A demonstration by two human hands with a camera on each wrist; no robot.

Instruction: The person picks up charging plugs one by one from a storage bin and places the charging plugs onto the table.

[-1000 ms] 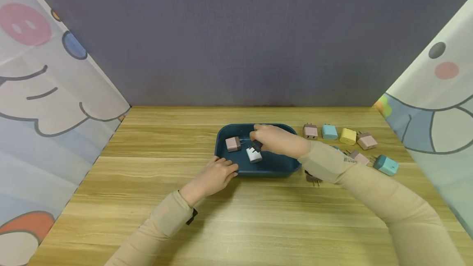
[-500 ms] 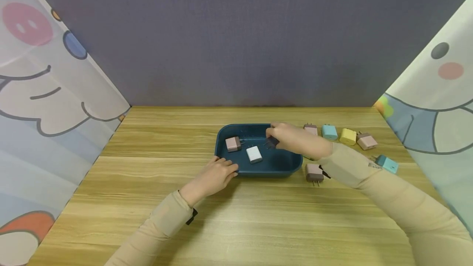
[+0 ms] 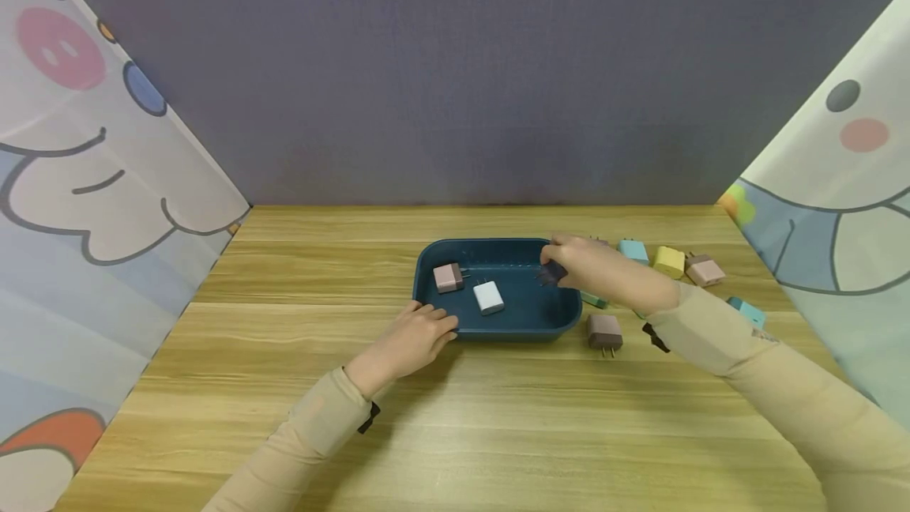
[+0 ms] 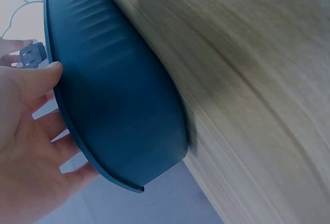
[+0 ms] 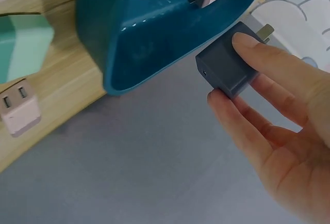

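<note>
A dark blue plastic bin [image 3: 498, 335] stands on the wooden table. My left hand [image 3: 408, 342] grips its near left rim; in the left wrist view the thumb [image 4: 44, 77] lies at the rim and the fingers reach over to the inner side. Above the right end of the bin, my right hand [image 3: 604, 271] pinches a dark charger plug [image 5: 227, 59] between thumb and fingers, its metal prongs pointing away from the palm. Inside the bin lie a white charger plug [image 3: 488, 298] and a pink and brown one [image 3: 449, 278], apart from each other.
Right of the bin, several charger plugs lie on the table: a pink and brown one [image 3: 604, 332], a yellow one [image 3: 669, 262], light blue ones and a green one [image 3: 593, 300] beside the bin, partly behind my right hand. A grey wall [image 3: 483, 85] rises behind.
My right hand has moved right with the dark charger plug, from over the white plug to the bin's right end. The left hand and the bin have stayed in place.
</note>
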